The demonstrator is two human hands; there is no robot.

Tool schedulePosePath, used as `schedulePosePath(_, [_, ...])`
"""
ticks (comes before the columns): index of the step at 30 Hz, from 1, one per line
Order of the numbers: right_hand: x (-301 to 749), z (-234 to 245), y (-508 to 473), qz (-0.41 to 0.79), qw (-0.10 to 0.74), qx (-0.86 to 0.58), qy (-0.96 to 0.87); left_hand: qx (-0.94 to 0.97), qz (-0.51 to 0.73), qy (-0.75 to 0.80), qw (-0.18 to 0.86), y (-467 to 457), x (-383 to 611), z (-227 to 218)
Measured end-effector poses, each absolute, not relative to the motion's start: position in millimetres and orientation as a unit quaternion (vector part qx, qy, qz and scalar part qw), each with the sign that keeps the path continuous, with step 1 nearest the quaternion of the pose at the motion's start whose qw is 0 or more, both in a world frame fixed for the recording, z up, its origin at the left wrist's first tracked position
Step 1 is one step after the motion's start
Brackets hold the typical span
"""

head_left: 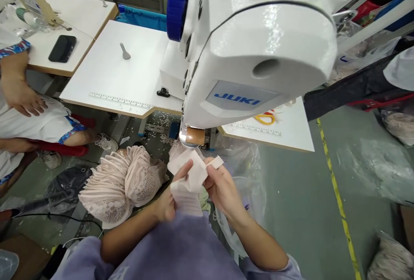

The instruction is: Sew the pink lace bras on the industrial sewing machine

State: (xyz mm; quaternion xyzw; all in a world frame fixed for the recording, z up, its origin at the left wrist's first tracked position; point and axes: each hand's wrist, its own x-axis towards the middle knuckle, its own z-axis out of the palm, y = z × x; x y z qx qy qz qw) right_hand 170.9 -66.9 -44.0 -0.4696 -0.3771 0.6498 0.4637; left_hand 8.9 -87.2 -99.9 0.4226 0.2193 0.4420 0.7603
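Note:
My left hand (166, 202) is closed on a pale pink fabric piece (187, 202), its thumb pressed on the upper part. The piece is folded over itself, and a striped section hangs down toward my lap. My right hand (224, 191) pinches the same fabric near a short flat strip (215, 162) that sticks out past the fingers. Both hands are just in front of the sewing machine (241, 55), below its sewing head. To the left of my left forearm rests a bundle of pale pink lace bra cups (124, 185), stacked tightly together.
Yellow-handled scissors (265, 118) lie on the right of the machine table. A grey tool (124, 51) and a printed ruler (119, 102) are on its left part. A seated co-worker (35, 99) is at far left. Clear plastic bags (239, 163) hang beside my right arm.

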Motion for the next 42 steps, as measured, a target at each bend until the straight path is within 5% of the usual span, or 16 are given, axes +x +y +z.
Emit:
schedulePosePath(5, [193,-20,-49,0.568,0.464,-0.417,-0.537,0.603,0.421,0.143,0.662,-79,-10,-79])
schedulePosePath(9, [199,-1,-36,0.602,0.364,-0.363,-0.612,0.571,0.437,0.151,0.679,-69,2,-75])
schedulePosePath(12, [199,2,-25,0.575,0.338,-0.393,-0.633,0.648,0.478,0.178,0.566,-61,-1,-82])
schedulePosePath(18, [192,-27,9,0.271,0.417,-0.555,-0.666,0.807,0.346,0.373,0.301,-34,-15,-75])
schedulePosePath(25, [185,-61,36,0.448,0.493,-0.527,-0.529,0.779,0.253,0.456,0.349,-20,-12,-47])
schedulePosePath(32, [192,-53,59,0.284,0.475,-0.533,-0.640,0.771,0.245,0.480,0.339,-17,-15,-43])
schedulePosePath(42, [203,-70,85,0.210,0.422,-0.521,-0.711,0.801,0.136,0.517,0.268,-11,-19,-31])
